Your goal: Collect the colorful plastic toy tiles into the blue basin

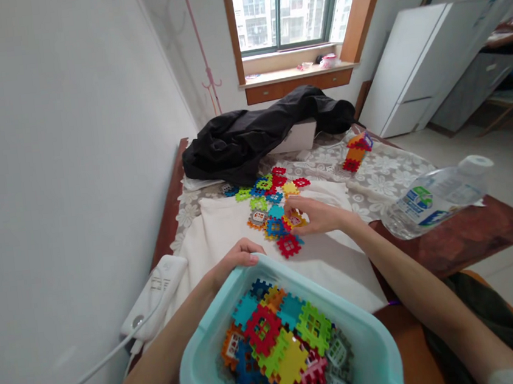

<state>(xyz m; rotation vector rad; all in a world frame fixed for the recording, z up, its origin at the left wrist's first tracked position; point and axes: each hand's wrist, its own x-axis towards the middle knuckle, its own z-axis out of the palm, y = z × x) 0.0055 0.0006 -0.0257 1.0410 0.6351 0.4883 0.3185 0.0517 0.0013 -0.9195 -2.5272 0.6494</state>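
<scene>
My left hand (240, 258) grips the far rim of a light turquoise plastic basin (366, 327), its thumb over the edge. Inside lie many notched, square building pieces, among them a yellow piece (291, 362) and a red window piece (263, 330). Beyond the basin, my right hand (310, 215) reaches into a loose pile of similar pieces, fingers curled around an orange-and-red window piece (295, 220). Beside it lie a blue window piece (276, 226) and a red window piece (288, 246) on a white cloth (227, 219).
A black cloth (242, 141) partly covers a white box (294, 138) at the back. An assembled orange-and-red block tower (355, 152) stands on the lace tablecloth (391, 168). To the right is a large clear bottle (435, 197); at left, a white power strip (157, 294) with a cable.
</scene>
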